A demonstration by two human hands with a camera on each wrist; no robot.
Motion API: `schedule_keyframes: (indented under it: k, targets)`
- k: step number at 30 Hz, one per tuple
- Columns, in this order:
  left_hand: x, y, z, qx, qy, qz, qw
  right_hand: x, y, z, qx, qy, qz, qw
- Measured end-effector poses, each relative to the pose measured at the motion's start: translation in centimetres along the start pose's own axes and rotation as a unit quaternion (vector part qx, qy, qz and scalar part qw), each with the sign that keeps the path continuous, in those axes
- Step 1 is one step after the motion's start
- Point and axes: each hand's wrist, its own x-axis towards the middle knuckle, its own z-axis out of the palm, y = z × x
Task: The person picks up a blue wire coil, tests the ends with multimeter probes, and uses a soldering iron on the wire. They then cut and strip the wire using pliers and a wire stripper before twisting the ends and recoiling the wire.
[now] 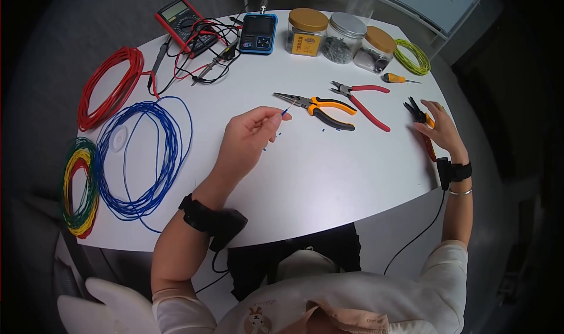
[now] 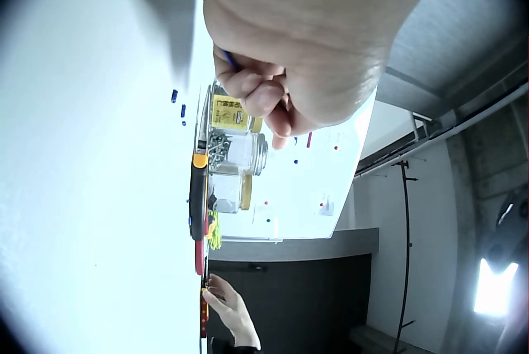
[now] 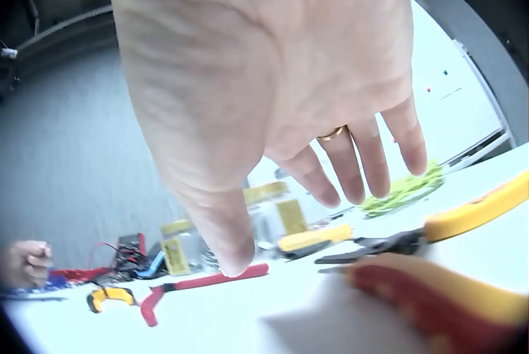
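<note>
My left hand [image 1: 245,141] pinches a short blue wire [image 1: 285,111] between thumb and fingers; its tip looks bare and lies over the long-nose pliers [image 1: 302,102]. In the left wrist view, blue wire [image 2: 231,61] shows at the curled fingers of that hand [image 2: 306,44]. At the table's right side, my right hand [image 1: 445,133] is over the red-and-yellow tool [image 1: 430,150], thumb and fingers apart. The right wrist view shows this hand [image 3: 264,64] with fingers extended, and the tool [image 3: 421,292] beneath it; contact cannot be told.
Red-handled cutters [image 1: 370,114] and a screwdriver [image 1: 395,78] lie between the hands and jars [image 1: 343,37]. Blue coil [image 1: 170,181], red coil [image 1: 88,102] and multicoloured coil [image 1: 66,187] lie left. A multimeter [image 1: 176,18] with tangled leads is at the back. Blue bits lie mid-table.
</note>
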Motion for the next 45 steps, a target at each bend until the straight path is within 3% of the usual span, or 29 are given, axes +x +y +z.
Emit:
schedule_keyframes:
  k: [4,6,9,12,15,18,21,27,30,33,36,39,45]
  targets:
    - [0.0,-0.1,0.2,0.009,-0.002,-0.002,1.000,0.5,-5.8,-0.8,0.077,-0.036,-0.101,0.991]
    - [0.0,-0.1,0.1,0.008,-0.003,-0.009,1.000,1.6,-7.5,0.2,0.047,-0.039,-0.192,0.979]
    - [-0.1,0.0,-0.2,0.008,0.001,-0.007,1.000,3.5,-8.9,1.9,-0.037,-0.050,-0.232,0.971]
    - [0.0,0.0,-0.1,0.000,0.001,-0.001,1.000,5.2,-9.4,3.2,-0.109,-0.128,-0.183,0.969]
    - [-0.1,0.0,-0.3,-0.002,-0.002,-0.005,1.000,5.6,-10.0,2.3,-0.047,-0.138,-0.178,0.973]
    - [0.3,-0.4,-0.4,-0.015,-0.016,0.008,1.000,5.4,-11.2,1.0,-0.073,-0.173,-0.123,0.974]
    - [0.3,-0.5,-0.4,-0.011,-0.017,0.012,1.000,5.9,-10.5,1.3,-0.068,-0.159,-0.166,0.971]
    - [0.3,-0.8,-0.2,0.002,-0.016,0.030,0.999,5.3,-9.7,3.0,-0.115,-0.041,-0.187,0.975]
    - [0.3,-0.8,-0.2,0.002,-0.013,0.037,0.999,4.3,-10.4,2.6,-0.048,0.026,-0.170,0.984]
    - [0.0,0.1,-0.3,-0.016,0.009,0.028,0.999,2.0,-13.7,0.7,0.196,-0.042,-0.135,0.970]
    - [-0.4,0.9,-0.5,0.011,0.050,0.042,0.998,0.5,-16.4,1.1,0.429,-0.147,-0.202,0.868]
    - [-0.7,1.6,-0.8,-0.003,0.083,0.068,0.994,0.4,-18.9,1.6,0.461,-0.235,-0.213,0.828]
    - [-0.8,2.0,-1.0,0.006,0.091,0.058,0.994,0.9,-20.3,3.8,0.458,-0.261,-0.256,0.810]
